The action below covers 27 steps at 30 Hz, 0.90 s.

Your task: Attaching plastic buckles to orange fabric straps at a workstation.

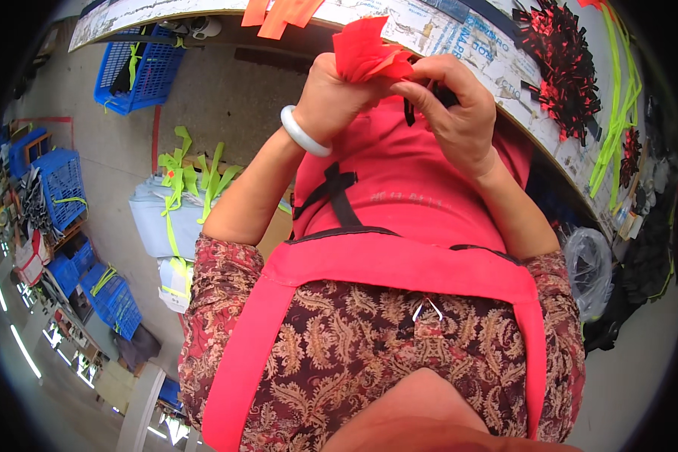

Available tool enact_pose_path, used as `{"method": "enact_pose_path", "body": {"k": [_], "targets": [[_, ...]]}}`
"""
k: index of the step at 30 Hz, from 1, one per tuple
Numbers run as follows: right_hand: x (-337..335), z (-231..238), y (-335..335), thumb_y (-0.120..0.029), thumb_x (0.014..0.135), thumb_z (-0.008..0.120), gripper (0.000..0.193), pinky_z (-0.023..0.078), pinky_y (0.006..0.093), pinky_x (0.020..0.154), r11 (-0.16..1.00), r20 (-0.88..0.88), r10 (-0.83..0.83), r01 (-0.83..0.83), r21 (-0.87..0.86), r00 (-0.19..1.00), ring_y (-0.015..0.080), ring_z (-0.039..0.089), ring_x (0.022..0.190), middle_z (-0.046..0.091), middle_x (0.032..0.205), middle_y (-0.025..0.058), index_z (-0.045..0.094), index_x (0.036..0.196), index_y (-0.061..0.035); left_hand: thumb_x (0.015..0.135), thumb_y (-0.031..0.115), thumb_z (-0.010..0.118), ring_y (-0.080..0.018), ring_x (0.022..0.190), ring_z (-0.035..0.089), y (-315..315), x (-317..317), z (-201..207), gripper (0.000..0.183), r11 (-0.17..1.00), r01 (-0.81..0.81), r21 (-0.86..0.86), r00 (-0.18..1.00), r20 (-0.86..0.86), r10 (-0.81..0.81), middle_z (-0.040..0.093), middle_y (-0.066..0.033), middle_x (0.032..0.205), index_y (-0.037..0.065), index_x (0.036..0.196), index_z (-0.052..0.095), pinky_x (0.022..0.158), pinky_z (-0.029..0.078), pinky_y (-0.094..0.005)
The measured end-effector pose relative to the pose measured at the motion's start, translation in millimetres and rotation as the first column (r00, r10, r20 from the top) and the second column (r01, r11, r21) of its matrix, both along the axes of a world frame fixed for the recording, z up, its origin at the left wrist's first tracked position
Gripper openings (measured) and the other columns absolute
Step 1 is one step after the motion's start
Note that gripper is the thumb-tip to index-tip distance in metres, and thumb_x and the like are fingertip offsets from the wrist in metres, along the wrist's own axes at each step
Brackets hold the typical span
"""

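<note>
A fanned bundle of red fabric strips point(365, 49) is gripped in my left hand point(330, 92), its loose ends pointing up and away from me. A pale bangle circles that wrist. My right hand point(463, 113) is closed, with thumb and forefinger pinching the right edge of the bundle. Something dark and narrow point(409, 111) hangs just below those fingertips, and more of it shows under the palm; its kind I cannot make out. Both hands are above my pink apron point(407, 181), near the worktable's front edge.
Orange strips point(282, 15) lie over the edge of the worktable point(459, 45). On its right are a heap of black and red strips point(561, 68) and yellow-green strips point(618, 98). Blue baskets point(139, 68) stand on the left, with pale blue cloth point(154, 218) nearer me.
</note>
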State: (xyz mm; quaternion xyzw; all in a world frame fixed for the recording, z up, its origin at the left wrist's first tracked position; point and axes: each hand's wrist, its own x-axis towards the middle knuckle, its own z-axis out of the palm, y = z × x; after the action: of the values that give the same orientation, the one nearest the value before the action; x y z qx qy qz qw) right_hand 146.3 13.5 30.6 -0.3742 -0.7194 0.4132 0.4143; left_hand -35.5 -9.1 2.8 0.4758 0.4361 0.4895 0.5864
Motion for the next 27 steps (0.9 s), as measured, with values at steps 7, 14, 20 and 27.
{"method": "enact_pose_path", "body": {"k": [7, 14, 20, 27], "targets": [[-3, 3, 0, -0.005, 0.078, 0.075, 0.016, 0.048, 0.0249, 0.060, 0.998, 0.053, 0.011, -0.014, 0.067, 0.999, 0.0136, 0.060, 0.069, 0.063, 0.081, 0.0059, 0.065, 0.090, -0.0008, 0.081, 0.002, 0.072, -0.0066, 0.077, 0.058, -2, 0, -9, 0.025, 0.999, -0.014, -0.030, 0.993, 0.117, 0.017, 0.066, -0.0011, 0.086, 0.001, 0.105, 0.067, 0.065, 0.049, -0.0225], [-2, -1, -3, -0.002, 0.081, 0.071, 0.011, 0.048, 0.0246, 0.062, 1.000, 0.019, -0.018, 0.019, -0.014, 1.000, 0.0141, 0.061, 0.069, 0.063, 0.080, 0.0065, 0.065, 0.090, 0.0005, 0.081, 0.003, 0.072, -0.0070, 0.080, 0.058, -4, 8, -6, 0.023, 0.999, -0.040, -0.024, 0.984, 0.173, 0.043, 0.067, -0.0015, 0.089, 0.001, 0.104, 0.067, 0.068, 0.049, -0.0228], [-1, -2, -3, -0.003, 0.080, 0.071, 0.011, 0.048, 0.0244, 0.062, 0.999, 0.046, 0.005, -0.006, 0.034, 0.999, 0.0152, 0.061, 0.070, 0.062, 0.079, 0.0068, 0.065, 0.089, 0.0004, 0.083, 0.005, 0.070, -0.0060, 0.074, 0.058, 0, -4, -8, 0.022, 0.988, 0.111, -0.106, 0.994, 0.021, -0.109, 0.066, -0.0010, 0.085, 0.001, 0.104, 0.067, 0.062, 0.048, -0.0218], [-5, -1, -5, -0.004, 0.080, 0.072, 0.012, 0.046, 0.0256, 0.061, 1.000, 0.070, 0.008, -0.008, 0.008, 0.997, 0.0156, 0.058, 0.068, 0.061, 0.078, 0.0066, 0.065, 0.089, -0.0004, 0.082, 0.004, 0.070, -0.0052, 0.069, 0.055, -3, -1, -16, 0.022, 0.996, -0.018, -0.087, 0.995, 0.093, 0.026, 0.063, 0.0004, 0.078, 0.001, 0.103, 0.067, 0.057, 0.045, -0.0216]]}}
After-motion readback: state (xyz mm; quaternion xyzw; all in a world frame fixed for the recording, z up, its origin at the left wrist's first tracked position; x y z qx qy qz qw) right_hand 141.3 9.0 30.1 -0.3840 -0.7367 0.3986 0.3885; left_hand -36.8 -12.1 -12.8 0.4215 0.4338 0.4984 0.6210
